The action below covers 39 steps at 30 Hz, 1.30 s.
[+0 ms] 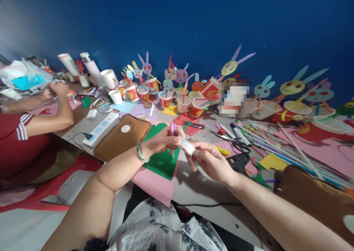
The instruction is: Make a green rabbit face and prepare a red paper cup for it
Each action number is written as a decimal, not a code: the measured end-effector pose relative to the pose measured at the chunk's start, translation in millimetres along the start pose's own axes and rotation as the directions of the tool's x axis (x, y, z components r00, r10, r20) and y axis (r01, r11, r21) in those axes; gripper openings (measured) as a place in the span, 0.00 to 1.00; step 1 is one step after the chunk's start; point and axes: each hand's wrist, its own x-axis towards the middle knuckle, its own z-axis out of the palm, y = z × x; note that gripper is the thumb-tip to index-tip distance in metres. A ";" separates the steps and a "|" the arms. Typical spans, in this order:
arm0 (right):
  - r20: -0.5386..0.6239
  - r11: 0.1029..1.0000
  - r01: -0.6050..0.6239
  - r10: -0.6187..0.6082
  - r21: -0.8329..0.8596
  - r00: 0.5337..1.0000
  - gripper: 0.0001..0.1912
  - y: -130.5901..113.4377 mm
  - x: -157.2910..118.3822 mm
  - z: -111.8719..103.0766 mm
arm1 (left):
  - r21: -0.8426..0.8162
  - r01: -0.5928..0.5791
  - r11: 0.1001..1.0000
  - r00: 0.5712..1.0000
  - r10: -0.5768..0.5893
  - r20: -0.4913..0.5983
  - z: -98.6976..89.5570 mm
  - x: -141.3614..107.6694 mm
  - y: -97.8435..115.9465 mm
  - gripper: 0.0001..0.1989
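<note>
A person's left hand (pixel 163 142) clasps colored strips (pixel 173 128), thumb against a small white piece (pixel 187 146) whose other end the right hand (pixel 214 160) pinches, above the bench (pixel 190 186) beside green paper (pixel 163 168), with rabbit-eared paper figures (pixel 181 76) in cups beyond.

Left grip (pixel 162 141), right grip (pixel 212 161), both on whitish piece (pixel 187 146), paper rabbits (pixel 229 68)
</note>
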 end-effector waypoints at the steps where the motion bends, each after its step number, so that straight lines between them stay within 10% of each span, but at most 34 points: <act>1: 0.012 1.000 0.008 -0.008 0.010 1.000 0.09 -0.4 0.1 0.1 | 0.004 0.001 1.000 1.000 -0.001 -0.005 -0.2 0.1 0.0 0.29; 14: -0.146 0.957 0.076 -0.121 -0.281 0.982 0.19 -13.8 6.0 -2.9 | 0.407 -0.129 0.904 0.983 0.170 -0.067 -2.6 -2.4 4.5 0.15; 27: -0.074 0.873 0.202 -0.261 -0.444 0.962 0.19 -39.0 13.7 -27.8 | 0.338 -0.010 0.941 0.999 0.022 -0.031 6.3 -2.8 10.0 0.22; 39: 0.152 0.869 0.088 -0.015 -0.487 0.988 0.14 -54.4 7.7 -25.0 | 0.429 0.051 0.902 0.985 -0.116 0.125 10.5 -5.3 9.9 0.19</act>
